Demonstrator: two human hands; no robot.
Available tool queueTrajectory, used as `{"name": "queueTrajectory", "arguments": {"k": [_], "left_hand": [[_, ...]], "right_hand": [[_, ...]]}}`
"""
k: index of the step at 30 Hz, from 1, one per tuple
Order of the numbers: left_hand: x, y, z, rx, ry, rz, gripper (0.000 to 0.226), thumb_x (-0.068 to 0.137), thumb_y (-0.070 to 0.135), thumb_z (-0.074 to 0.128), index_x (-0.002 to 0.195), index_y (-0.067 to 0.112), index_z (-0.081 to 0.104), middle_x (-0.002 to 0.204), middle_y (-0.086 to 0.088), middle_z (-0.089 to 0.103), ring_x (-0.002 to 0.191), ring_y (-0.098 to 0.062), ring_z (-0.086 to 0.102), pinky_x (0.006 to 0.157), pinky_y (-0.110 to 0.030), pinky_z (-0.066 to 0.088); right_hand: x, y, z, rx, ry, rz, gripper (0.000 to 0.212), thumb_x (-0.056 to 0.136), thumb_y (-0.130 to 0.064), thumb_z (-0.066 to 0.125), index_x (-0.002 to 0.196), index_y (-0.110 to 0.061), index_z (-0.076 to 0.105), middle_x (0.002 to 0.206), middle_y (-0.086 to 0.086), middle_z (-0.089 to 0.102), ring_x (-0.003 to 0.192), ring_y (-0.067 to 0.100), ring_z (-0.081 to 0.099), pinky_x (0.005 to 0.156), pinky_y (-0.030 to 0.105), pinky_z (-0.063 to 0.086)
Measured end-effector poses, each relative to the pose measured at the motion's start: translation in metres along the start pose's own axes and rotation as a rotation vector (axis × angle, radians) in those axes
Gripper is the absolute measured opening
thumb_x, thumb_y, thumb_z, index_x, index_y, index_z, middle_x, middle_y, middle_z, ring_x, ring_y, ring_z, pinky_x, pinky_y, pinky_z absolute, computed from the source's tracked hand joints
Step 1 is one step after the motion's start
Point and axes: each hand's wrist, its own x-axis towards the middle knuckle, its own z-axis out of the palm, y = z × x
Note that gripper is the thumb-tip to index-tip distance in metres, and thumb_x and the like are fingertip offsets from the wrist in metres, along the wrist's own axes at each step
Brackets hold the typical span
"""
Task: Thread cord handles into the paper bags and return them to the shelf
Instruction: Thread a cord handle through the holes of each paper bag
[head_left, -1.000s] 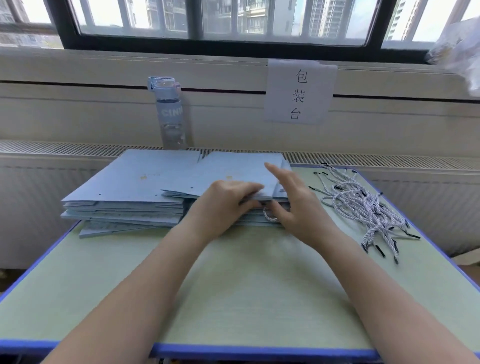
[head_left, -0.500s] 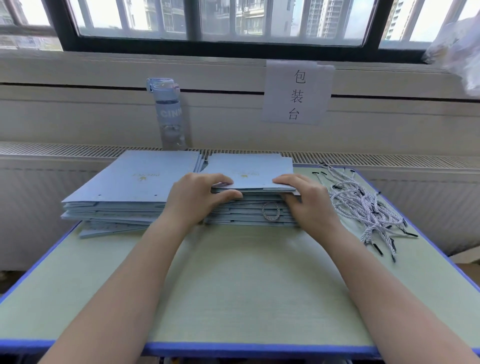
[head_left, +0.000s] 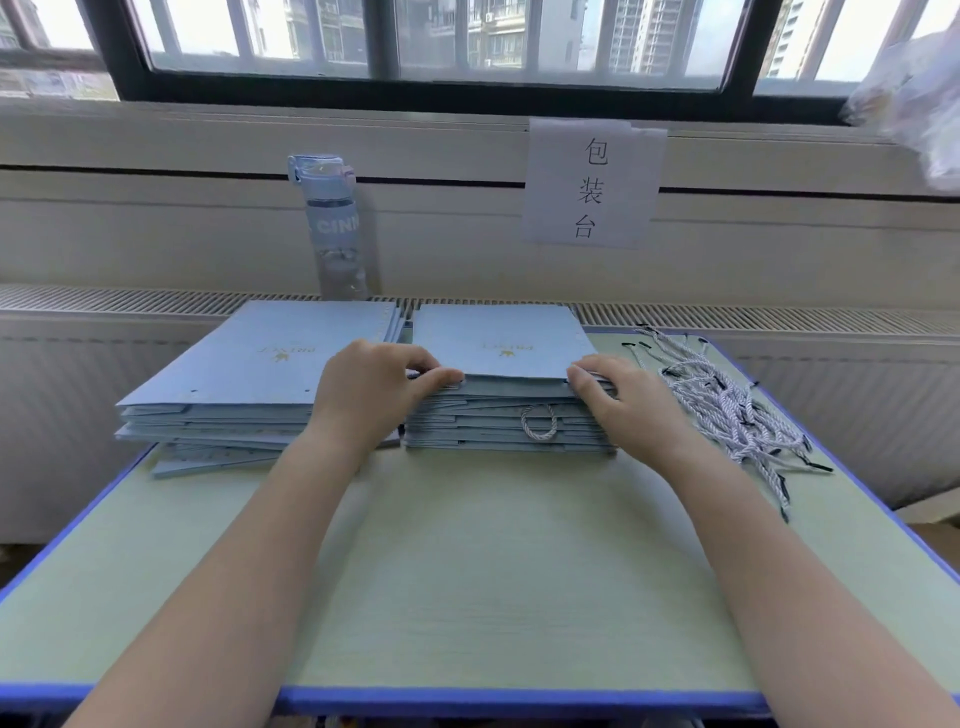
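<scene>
Head view: right stack (head_left: 509, 431) of flat paper bags on surface (head_left: 467, 571), just beside left stack (head_left: 249, 364). Curled fingers of left hand (head_left: 371, 397) and right hand (head_left: 626, 410) pinch near corners of top bag (head_left: 504, 343). Bag likely light, thin, stiffish card, easily creased; best held at both corners, lifted flat. Right of stack: loose cords (head_left: 727, 410), limp, tangle-prone.

Bag stacks (head_left: 498, 343) side by side on table (head_left: 467, 571); cords (head_left: 727, 410) right.
</scene>
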Motion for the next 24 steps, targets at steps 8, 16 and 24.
{"name": "queueTrajectory", "arguments": {"k": [8, 16, 24], "left_hand": [[-0.004, 0.017, 0.011, 0.044, -0.042, 0.268, 0.027, 0.077, 0.038, 0.067, 0.072, 0.012, 0.073, 0.059, 0.000, 0.069, 0.046, -0.017, 0.059, 0.048, -0.024, 0.047], [-0.003, 0.013, 0.014, -0.118, -0.062, 0.176, 0.017, 0.085, 0.015, 0.071, 0.101, 0.010, 0.074, 0.084, -0.005, 0.074, 0.074, -0.010, 0.068, 0.074, -0.020, 0.050], [-0.003, 0.013, 0.015, -0.094, 0.001, 0.211, 0.011, 0.082, 0.009, 0.072, 0.091, 0.005, 0.076, 0.075, -0.005, 0.074, 0.064, -0.020, 0.069, 0.068, -0.023, 0.051]], "right_hand": [[-0.006, -0.014, 0.006, -0.269, 0.078, -0.156, 0.029, 0.091, -0.042, 0.054, 0.109, -0.024, 0.069, 0.112, -0.008, 0.066, 0.111, 0.012, 0.056, 0.115, 0.047, 0.005], [-0.010, -0.022, 0.004, -0.265, 0.159, -0.073, 0.023, 0.092, -0.043, 0.053, 0.104, -0.035, 0.070, 0.102, -0.007, 0.070, 0.096, 0.020, 0.061, 0.073, 0.030, 0.045], [0.000, -0.007, -0.006, 0.050, 0.281, -0.124, 0.023, 0.094, -0.022, 0.055, 0.104, -0.009, 0.071, 0.109, 0.006, 0.068, 0.106, 0.019, 0.060, 0.092, 0.027, 0.043]]}}
